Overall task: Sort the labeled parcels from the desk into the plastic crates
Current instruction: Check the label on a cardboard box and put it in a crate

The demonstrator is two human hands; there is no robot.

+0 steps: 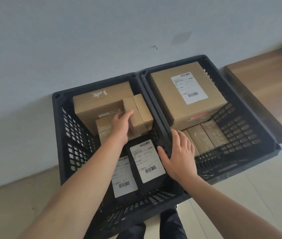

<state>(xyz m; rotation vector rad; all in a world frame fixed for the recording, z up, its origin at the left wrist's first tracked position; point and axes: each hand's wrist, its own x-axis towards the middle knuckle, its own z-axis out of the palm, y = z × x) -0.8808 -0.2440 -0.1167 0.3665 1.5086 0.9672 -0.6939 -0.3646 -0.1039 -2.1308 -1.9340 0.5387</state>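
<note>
Two black plastic crates stand side by side on the floor, the left crate (64,128) and the right crate (240,131). My left hand (121,126) reaches into the left crate and lies on a small taped cardboard parcel (102,128), fingers stretched toward another small box (141,114). Behind them sits a larger cardboard box (95,104). Two black parcels with white labels (147,161) lie at the near end of that crate. My right hand (178,156) grips the rim (162,133) where the two crates meet. The right crate holds a big labeled box (186,94) and several brown wrapped parcels (204,135).
A grey wall (102,40) rises right behind the crates. A wooden board or desk surface (266,83) lies to the right. Pale floor tiles (257,195) spread at the lower right, and my dark trouser legs (169,225) show at the bottom edge.
</note>
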